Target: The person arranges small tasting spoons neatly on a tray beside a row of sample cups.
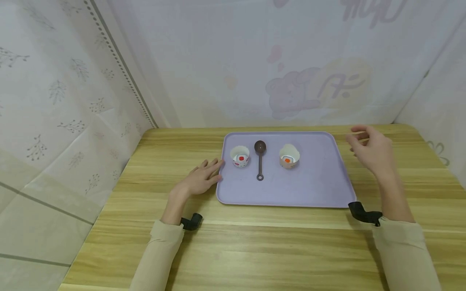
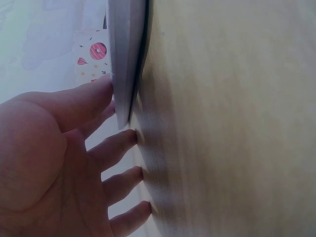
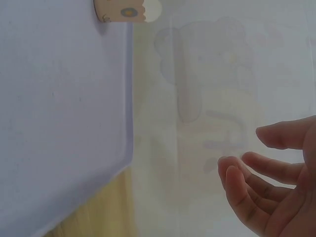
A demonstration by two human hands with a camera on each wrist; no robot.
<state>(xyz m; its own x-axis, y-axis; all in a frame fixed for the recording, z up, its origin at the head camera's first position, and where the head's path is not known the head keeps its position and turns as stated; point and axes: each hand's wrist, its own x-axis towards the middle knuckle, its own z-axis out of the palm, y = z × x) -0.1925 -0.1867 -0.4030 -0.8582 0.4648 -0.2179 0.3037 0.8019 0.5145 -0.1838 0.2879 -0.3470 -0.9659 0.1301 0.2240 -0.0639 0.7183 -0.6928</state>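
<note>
My left hand (image 1: 198, 179) lies at the left edge of a lilac tray (image 1: 316, 182). Its thumb touches the tray's rim in the left wrist view, and its other fingertips rest on the table. On the tray stand a white patterned paper cup (image 1: 240, 156) holding a small piece with a red centre (image 1: 241, 158), and a tan paper cup (image 1: 289, 156) holding one with an orange centre (image 1: 287, 160). Between the cups lies a dark brown measuring spoon (image 1: 260, 159), bowl toward the back. Beyond the tray's right edge, my right hand (image 1: 373, 149) hovers with loosely bent fingers, holding nothing.
The tray sits on a wooden table (image 1: 255, 250) toward its back edge. Pale printed curtains (image 1: 204, 72) hang behind and on both sides. Each wrist carries a black camera mount (image 1: 365, 214).
</note>
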